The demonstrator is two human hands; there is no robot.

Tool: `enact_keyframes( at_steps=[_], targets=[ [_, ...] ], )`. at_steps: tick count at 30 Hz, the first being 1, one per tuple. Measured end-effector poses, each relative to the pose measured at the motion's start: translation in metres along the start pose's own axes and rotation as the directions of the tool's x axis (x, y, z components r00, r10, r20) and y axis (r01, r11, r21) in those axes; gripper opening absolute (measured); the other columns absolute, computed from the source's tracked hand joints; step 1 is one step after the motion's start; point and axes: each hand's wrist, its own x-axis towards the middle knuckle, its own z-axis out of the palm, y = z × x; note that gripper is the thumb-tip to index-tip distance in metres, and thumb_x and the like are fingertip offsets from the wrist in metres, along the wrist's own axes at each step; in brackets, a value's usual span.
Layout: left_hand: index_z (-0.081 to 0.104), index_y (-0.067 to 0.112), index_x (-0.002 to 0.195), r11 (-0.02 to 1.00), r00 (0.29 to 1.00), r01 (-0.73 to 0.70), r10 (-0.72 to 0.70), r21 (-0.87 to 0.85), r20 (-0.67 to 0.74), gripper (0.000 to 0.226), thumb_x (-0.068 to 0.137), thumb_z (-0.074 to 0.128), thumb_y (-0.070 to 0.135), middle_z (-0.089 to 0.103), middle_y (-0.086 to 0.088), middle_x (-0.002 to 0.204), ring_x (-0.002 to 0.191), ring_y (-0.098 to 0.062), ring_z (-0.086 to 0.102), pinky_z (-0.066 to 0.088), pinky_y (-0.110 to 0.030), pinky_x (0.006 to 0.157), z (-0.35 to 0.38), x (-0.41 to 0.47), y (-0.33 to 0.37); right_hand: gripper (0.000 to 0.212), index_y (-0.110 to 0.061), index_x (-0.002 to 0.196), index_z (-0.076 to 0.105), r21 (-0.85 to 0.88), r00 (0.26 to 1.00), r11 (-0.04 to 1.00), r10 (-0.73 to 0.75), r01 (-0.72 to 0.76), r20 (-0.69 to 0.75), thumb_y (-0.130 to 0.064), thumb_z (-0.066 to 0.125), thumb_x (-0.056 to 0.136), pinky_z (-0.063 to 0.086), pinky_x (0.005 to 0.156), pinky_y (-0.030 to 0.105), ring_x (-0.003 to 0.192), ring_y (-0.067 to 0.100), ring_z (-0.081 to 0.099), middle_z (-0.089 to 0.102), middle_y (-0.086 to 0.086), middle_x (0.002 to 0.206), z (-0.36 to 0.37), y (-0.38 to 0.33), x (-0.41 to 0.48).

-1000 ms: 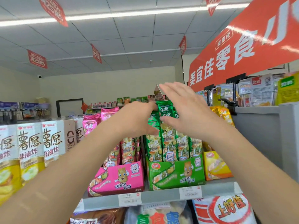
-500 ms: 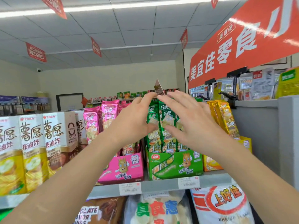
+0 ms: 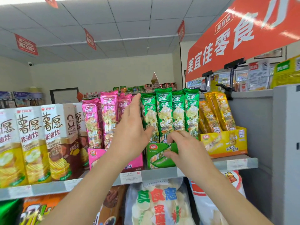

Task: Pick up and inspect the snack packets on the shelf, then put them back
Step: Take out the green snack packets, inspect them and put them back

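Observation:
Several tall green snack packets (image 3: 164,111) stand upright in a green display box (image 3: 155,158) on the grey shelf (image 3: 235,163). My left hand (image 3: 131,132) is raised flat against the left side of the green row, fingers straight, thumb touching a packet's lower part. My right hand (image 3: 186,151) sits lower, its fingertips touching the packets' bottom ends at the box rim, thumb lying on the box front. Neither hand holds a packet clear of the box.
Pink packets (image 3: 107,114) in a pink box stand to the left, yellow packets (image 3: 217,112) in a yellow box to the right. Tall chip cartons (image 3: 32,140) fill the far left. Large bags (image 3: 155,203) lie on the shelf below. A grey panel (image 3: 285,143) closes the right side.
Both hands have dropped from the tops of the green packets. The left one now lies along their left side, the right one at their base. The view has come closer.

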Motion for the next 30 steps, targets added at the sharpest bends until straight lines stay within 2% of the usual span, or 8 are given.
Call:
enact_keyframes(
  at_steps=[4,8,13,15,18,19,23,30],
  targets=[
    [0.013,0.031,0.151,0.997,0.999,0.036,-0.036,-0.065,0.002,0.088,0.086,0.07,0.014,0.036,-0.003,0.142,0.096,-0.009,0.058,0.056,-0.043,0.082,0.008,-0.018,-0.008,0.031,-0.025,0.103,0.057,0.049,1.0,0.999,-0.022,0.023,-0.021,-0.043,0.072,0.082,0.03,0.069,0.028,0.092,0.016,0.057,0.054,-0.011,0.1,-0.007,-0.004,0.013],
    [0.019,0.025,0.151,0.956,0.992,0.129,-0.127,-0.262,0.024,0.084,0.086,0.07,0.008,0.04,0.003,0.139,0.113,-0.005,0.053,0.054,-0.017,0.082,0.013,-0.026,-0.011,0.029,-0.028,0.098,0.051,0.074,1.0,0.997,-0.021,0.02,0.005,-0.042,0.072,0.083,0.028,0.071,0.028,0.09,0.011,0.052,0.046,-0.013,0.098,-0.023,-0.002,0.016],
    [0.021,0.032,0.15,0.922,0.994,0.109,-0.099,-0.371,0.047,0.079,0.088,0.066,0.012,0.039,0.014,0.141,0.129,0.005,0.041,0.042,-0.01,0.096,0.019,-0.044,-0.009,0.031,-0.034,0.085,0.046,0.228,0.998,0.974,-0.001,-0.011,0.056,-0.035,0.076,0.08,0.036,0.062,0.025,0.061,0.001,0.057,0.05,-0.016,0.091,-0.052,0.013,0.005],
    [0.02,0.038,0.149,0.896,0.993,0.118,-0.097,-0.427,0.069,0.081,0.087,0.069,0.021,0.036,0.021,0.145,0.132,0.01,0.034,0.036,-0.008,0.101,0.019,-0.048,-0.01,0.032,-0.033,0.082,0.049,0.336,0.999,0.941,0.022,-0.036,0.045,-0.025,0.079,0.078,0.042,0.052,0.02,0.051,0.006,0.063,0.054,-0.011,0.086,-0.064,0.019,0.001],
    [0.016,0.043,0.149,0.839,0.98,0.194,-0.138,-0.508,0.145,0.094,0.076,0.074,0.048,0.027,0.026,0.152,0.133,0.017,0.027,0.029,-0.015,0.107,0.019,-0.056,-0.012,0.03,-0.024,0.082,0.052,0.515,0.994,0.85,0.079,-0.106,0.074,-0.011,0.079,0.077,0.052,0.052,0.034,0.048,0.017,0.065,0.06,-0.008,0.071,-0.081,0.031,-0.006],
    [0.015,0.044,0.149,0.826,0.973,0.223,-0.152,-0.518,0.176,0.101,0.069,0.074,0.059,0.024,0.027,0.153,0.132,0.02,0.025,0.028,-0.017,0.109,0.02,-0.059,-0.013,0.03,-0.02,0.082,0.052,0.57,0.993,0.813,0.084,-0.12,0.089,-0.008,0.079,0.076,0.052,0.049,0.031,0.047,0.02,0.065,0.06,-0.01,0.067,-0.085,0.036,-0.009],
    [0.01,0.05,0.147,0.812,0.952,0.271,-0.146,-0.517,0.269,0.121,0.048,0.073,0.08,0.022,0.041,0.143,0.126,0.028,0.022,0.028,-0.022,0.112,0.017,-0.063,-0.011,0.034,-0.01,0.084,0.052,0.7,0.993,0.707,0.014,-0.095,0.12,-0.019,0.078,0.064,0.052,0.052,0.028,0.051,0.022,0.062,0.064,-0.02,0.071,-0.097,0.05,-0.021],
    [0.018,0.073,0.131,0.8,0.956,0.257,-0.13,-0.543,0.261,0.118,0.041,0.09,0.048,0.029,0.019,0.143,0.135,0.001,0.031,0.036,-0.019,0.099,-0.001,-0.063,0.004,0.029,-0.024,0.082,0.056,0.733,0.987,0.68,-0.105,-0.02,0.124,-0.009,0.079,0.072,0.058,0.06,0.041,0.063,0.018,0.062,0.053,0.0,0.088,-0.098,0.053,-0.031]
  ],
)
